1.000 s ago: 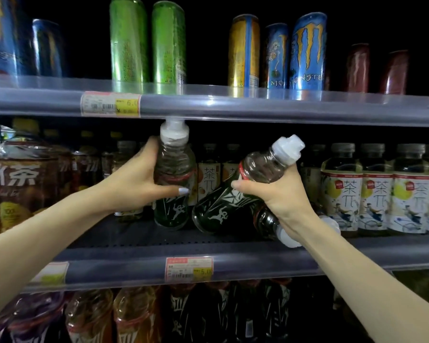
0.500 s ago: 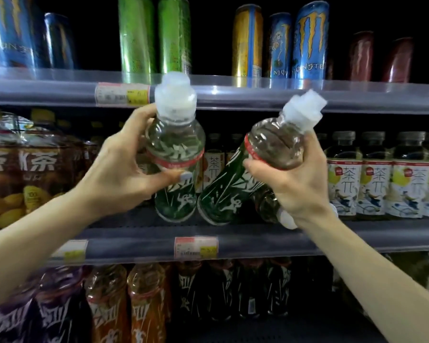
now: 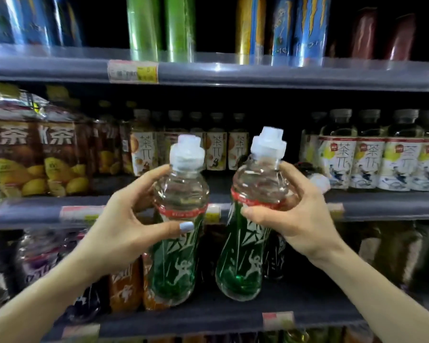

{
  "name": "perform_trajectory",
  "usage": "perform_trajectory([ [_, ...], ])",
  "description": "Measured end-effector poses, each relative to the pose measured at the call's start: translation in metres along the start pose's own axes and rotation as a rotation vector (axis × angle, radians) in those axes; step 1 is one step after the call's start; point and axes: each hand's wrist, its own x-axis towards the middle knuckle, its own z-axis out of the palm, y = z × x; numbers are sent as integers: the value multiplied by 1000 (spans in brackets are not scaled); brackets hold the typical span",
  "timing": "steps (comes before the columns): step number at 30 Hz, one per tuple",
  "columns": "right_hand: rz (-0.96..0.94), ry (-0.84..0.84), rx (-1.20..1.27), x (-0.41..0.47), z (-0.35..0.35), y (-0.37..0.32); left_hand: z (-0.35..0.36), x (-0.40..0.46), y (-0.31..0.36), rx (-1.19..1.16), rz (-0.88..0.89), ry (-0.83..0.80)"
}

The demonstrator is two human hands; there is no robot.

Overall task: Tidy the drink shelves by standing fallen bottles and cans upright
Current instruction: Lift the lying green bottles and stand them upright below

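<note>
I hold two clear bottles with green labels and white caps, both upright in the air in front of the shelves. My left hand (image 3: 124,226) grips the left green bottle (image 3: 177,256) around its neck and shoulder. My right hand (image 3: 300,219) grips the right green bottle (image 3: 243,256) the same way. The bottles hang side by side, apart, low before the shelf of dark and orange bottles. Behind my right hand, another bottle (image 3: 316,180) lies on its side on the middle shelf (image 3: 382,206), mostly hidden.
Tall cans (image 3: 305,28) stand on the top shelf (image 3: 258,73). Tea bottles with white labels (image 3: 372,157) line the middle shelf at right, and wrapped packs of lemon tea (image 3: 35,154) sit at left. Orange and dark bottles (image 3: 124,288) stand on the lower shelf.
Both hands have pulled the two green bottles out of the middle shelf and lowered them. The right bottle has gone from tilted to upright. The view has tipped downward.
</note>
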Motion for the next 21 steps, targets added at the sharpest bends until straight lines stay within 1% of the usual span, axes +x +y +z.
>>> perform_trajectory([
  [4, 55, 9, 17, -29, 7, 24, 17, -26, -25, -165, -79, 16],
  [8, 90, 47, 39, -59, 16, 58, 40, -49, -55, -182, -139, 14],
  [10, 111, 74, 46, -72, 20, 78, 52, -59, -72, -159, -148, 27],
  [14, 114, 89, -43, -89, 27, 114, 71, -74, -102, -111, -139, 70],
  [18, 85, 153, -73, -88, 31, 145, 88, -78, -123, -85, -140, 154],
  [21, 103, 165, -93, -83, 31, 163, 94, -76, -133, 73, -131, 202],
])
